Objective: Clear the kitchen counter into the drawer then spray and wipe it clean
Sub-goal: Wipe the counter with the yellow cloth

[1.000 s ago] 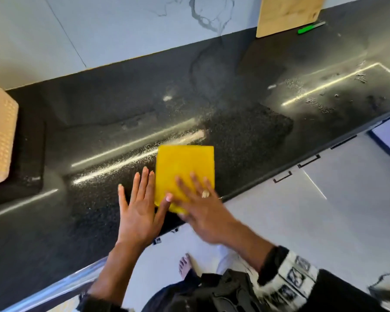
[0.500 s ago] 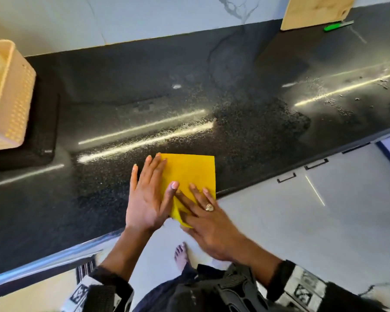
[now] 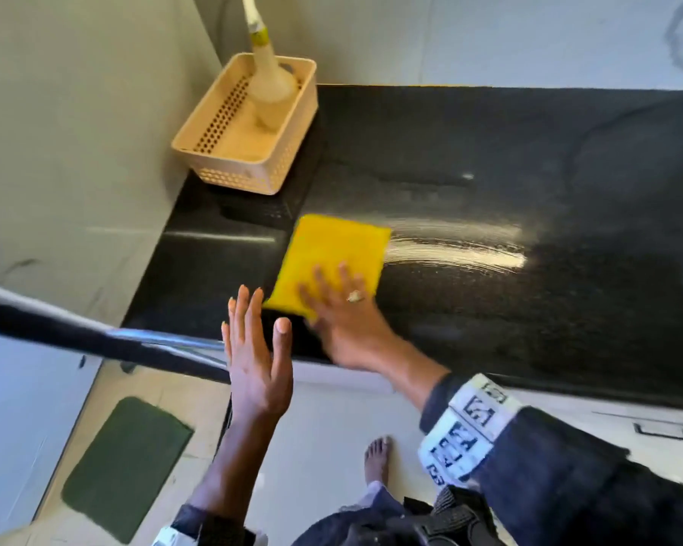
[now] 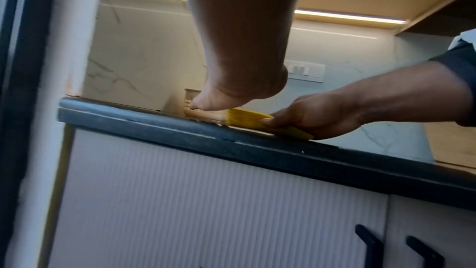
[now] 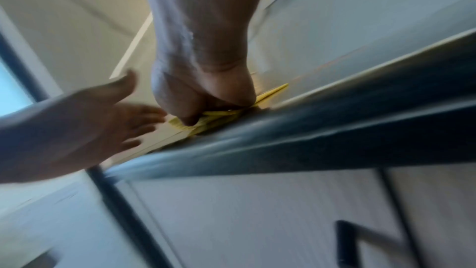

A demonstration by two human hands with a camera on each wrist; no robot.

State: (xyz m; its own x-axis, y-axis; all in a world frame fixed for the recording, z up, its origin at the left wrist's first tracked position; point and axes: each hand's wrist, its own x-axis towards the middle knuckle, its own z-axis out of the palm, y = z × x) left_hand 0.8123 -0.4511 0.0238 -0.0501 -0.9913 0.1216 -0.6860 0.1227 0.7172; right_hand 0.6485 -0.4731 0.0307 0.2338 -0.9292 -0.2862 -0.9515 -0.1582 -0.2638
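A folded yellow cloth (image 3: 334,250) lies flat on the black counter (image 3: 529,159), near its front left end. My right hand (image 3: 332,293), wearing a ring, presses down on the cloth's near part with straight, spread fingers. In the left wrist view the right hand (image 4: 322,115) lies flat on the cloth (image 4: 247,117) at the counter's front edge (image 4: 206,136). My left hand (image 3: 263,313) is open with straight fingers over that front edge, just left of the cloth and off it. A white wet streak (image 3: 458,254) trails right of the cloth.
A beige perforated basket (image 3: 213,167) holding a spray bottle (image 3: 271,88) stands in the counter's back left corner by the wall. White cabinet fronts with black handles (image 4: 368,244) are below. A metal rail (image 3: 95,336), a green floor mat (image 3: 123,466) and a bare foot (image 3: 377,459) are lower left.
The right hand has pushed the cloth left along the counter toward the basket, leaving a wet streak. The left hand has come off the cloth. The head view has swung left.
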